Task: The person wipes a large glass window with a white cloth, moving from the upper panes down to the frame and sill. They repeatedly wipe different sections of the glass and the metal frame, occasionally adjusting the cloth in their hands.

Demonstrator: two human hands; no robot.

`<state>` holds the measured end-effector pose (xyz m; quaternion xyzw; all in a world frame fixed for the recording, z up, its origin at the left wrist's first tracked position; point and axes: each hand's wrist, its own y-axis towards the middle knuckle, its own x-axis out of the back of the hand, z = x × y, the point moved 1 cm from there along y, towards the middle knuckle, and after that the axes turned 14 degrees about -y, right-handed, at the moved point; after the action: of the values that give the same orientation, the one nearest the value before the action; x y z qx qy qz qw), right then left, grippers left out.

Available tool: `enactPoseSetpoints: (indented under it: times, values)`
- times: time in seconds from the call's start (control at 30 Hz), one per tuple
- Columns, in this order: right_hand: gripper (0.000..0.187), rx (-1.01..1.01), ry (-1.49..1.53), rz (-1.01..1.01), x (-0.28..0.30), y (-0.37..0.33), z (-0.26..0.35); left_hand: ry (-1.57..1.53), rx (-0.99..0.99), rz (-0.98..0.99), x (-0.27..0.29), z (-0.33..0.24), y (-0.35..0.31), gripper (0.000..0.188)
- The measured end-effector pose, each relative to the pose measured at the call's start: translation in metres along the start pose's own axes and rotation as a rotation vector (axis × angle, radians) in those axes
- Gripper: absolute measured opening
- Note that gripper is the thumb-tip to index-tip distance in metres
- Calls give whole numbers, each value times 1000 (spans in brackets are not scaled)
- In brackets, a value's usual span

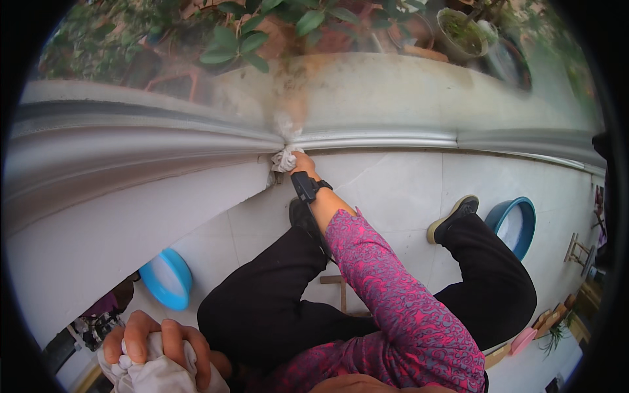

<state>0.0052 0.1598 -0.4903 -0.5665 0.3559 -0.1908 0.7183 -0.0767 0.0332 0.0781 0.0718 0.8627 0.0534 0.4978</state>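
My right hand (301, 163) reaches forward and is closed around a crumpled white cloth (285, 159). It presses the cloth into the corner where the metal window frame (373, 140) meets the end of a white ledge (144, 209). Part of the cloth's underside is hidden by the fingers. Low at the left, my left hand (164, 340) grips a second bunched whitish cloth (154, 370), its fingers curled over the top. A black device is strapped on my right wrist, below a pink and grey patterned sleeve.
A bright blue basin (167, 278) stands on the left and a darker blue basin (512, 227) on the right, both on pale floor tiles (386, 190). My legs are spread around a small wooden stool (334, 280). Behind the glass are potted plants (462, 34).
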Motion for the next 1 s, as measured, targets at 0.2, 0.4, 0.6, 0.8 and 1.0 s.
enactPoseSetpoints:
  times: [0.2, 0.4, 0.6, 0.8, 1.0]
  values:
    - [18, 111, 174, 212, 80, 30, 61, -5, 17, -31, -3, 3, -3, 39]
    - [20, 521, 352, -39, 205, -20, 176, -21, 61, 51, 18, -5, -14, 41]
    - [31, 484, 112, 34, 166, -73, 124, -27, 83, 38, 6, 2, -7, 42]
    - [28, 14, 304, 315, 49, -19, 30, 38, 48, -42, -5, 16, 2, 42]
    - [33, 92, 268, 268, 83, 14, 72, -5, -29, -133, -19, 29, 2, 65]
